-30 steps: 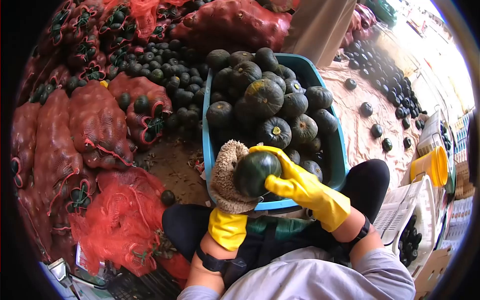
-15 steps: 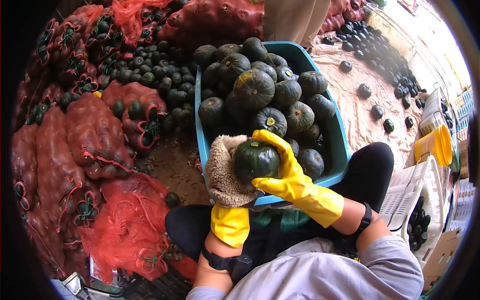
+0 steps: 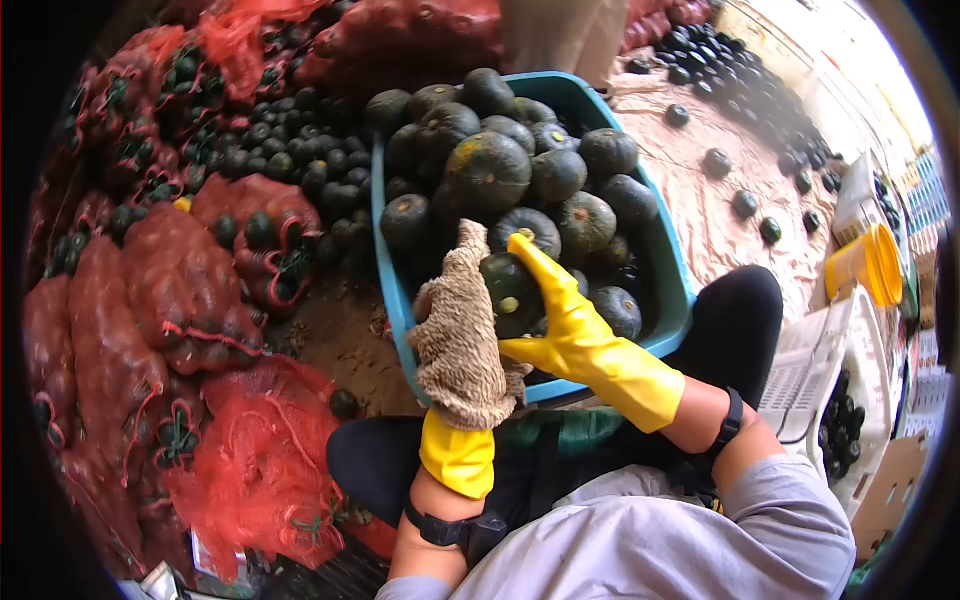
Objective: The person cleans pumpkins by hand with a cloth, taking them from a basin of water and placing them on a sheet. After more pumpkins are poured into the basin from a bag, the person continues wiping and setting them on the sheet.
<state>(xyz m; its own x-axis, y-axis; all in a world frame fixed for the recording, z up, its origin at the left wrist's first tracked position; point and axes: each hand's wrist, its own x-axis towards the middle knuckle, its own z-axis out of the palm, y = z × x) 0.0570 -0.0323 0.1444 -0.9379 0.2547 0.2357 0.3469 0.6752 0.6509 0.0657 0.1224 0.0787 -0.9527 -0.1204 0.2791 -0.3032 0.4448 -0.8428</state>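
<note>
A dark green pumpkin is held over the near end of a blue tub, its pale stem turned toward me. My right hand, in a yellow rubber glove, grips the pumpkin's right side with thumb and fingers spread round it. Over my left hand, also gloved in yellow, lies a fuzzy brown cloth, pressed against the pumpkin's left side. The cloth hides the left fingers. Several more pumpkins are heaped in the tub beyond my hands.
Red mesh sacks full of produce crowd the left, with a loose red net nearer me. Small dark squashes lie behind them. At right stand a yellow bucket and a white crate. Someone's trouser leg is behind the tub.
The pumpkin has turned so its stem, earlier on top, faces me. The cloth has swung up along the pumpkin's left side. The whole view has shifted slightly.
</note>
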